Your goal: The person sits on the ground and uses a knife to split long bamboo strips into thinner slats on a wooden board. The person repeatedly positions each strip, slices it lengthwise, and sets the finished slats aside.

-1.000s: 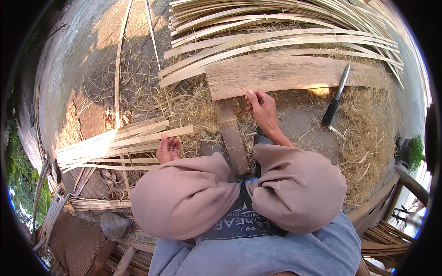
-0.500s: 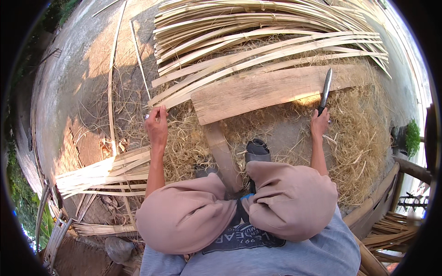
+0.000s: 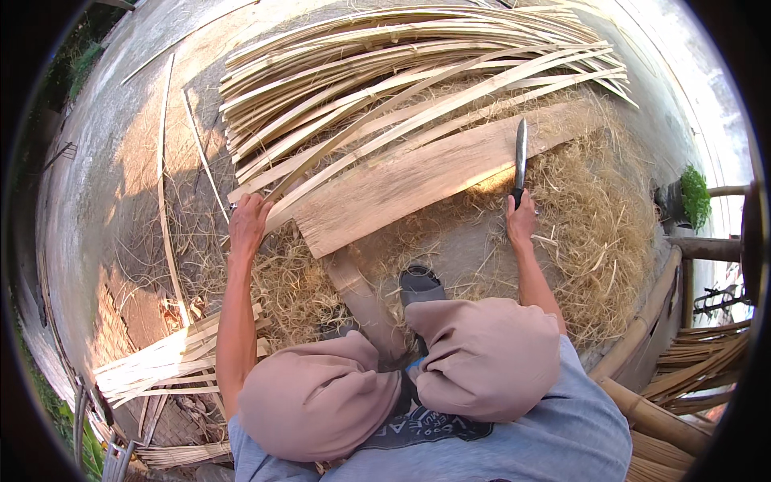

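Observation:
My left hand is closed around the near left end of a split bamboo strip; the fingertips are partly hidden. That strip lies along the front of a large pile of pale bamboo strips. In my right hand is a knife, held by its dark handle with the blade pointing away from me. The blade tip overlaps the far right part of a wide wooden board, which lies slanting between my two hands.
Curly shavings cover the ground at right and around my sandalled foot. A smaller bundle of strips lies at lower left. Single strips rest on the left ground. Bamboo poles and a green plant stand at right.
My left hand has reached forward and closed on a strip end at the pile's edge. The knife stays in my right hand. The whole view has shifted, with the pile now further left.

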The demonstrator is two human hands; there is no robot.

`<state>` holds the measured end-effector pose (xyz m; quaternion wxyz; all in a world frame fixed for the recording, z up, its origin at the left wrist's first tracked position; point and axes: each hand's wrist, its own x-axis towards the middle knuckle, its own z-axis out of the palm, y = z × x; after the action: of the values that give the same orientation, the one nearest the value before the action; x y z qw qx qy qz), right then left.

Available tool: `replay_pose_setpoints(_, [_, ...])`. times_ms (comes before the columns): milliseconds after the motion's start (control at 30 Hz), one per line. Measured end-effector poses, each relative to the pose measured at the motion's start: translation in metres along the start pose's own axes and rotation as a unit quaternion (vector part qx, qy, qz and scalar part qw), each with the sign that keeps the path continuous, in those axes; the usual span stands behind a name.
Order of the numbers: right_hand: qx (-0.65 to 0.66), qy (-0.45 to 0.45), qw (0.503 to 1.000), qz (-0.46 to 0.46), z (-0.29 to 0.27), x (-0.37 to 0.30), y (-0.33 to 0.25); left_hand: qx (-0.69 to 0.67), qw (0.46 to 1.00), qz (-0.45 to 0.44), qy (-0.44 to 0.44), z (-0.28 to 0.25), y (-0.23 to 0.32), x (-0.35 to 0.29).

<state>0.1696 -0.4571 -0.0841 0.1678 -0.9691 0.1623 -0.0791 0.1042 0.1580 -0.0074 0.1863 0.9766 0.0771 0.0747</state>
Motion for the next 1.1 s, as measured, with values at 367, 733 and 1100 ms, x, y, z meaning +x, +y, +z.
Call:
replay_pose_setpoints(367, [0.325,-0.089,0.92,0.198,-0.033,-0.002,-0.015,-0.44,0.851,-0.144,-0.247,-0.058,0.113,-0.041])
replay_pose_setpoints(733, [0.081,-0.072,0.991,-0.084,-0.055,-0.02,-0.045,-0.275,0.944,-0.065,-0.172,0.03,0.157,-0.121])
replay_pose_setpoints(1100, [0.194,-0.253,0.927,-0.195,-0.042,-0.133,-0.127,-0.185,0.953,-0.099,-0.217,0.016,0.154,-0.128])
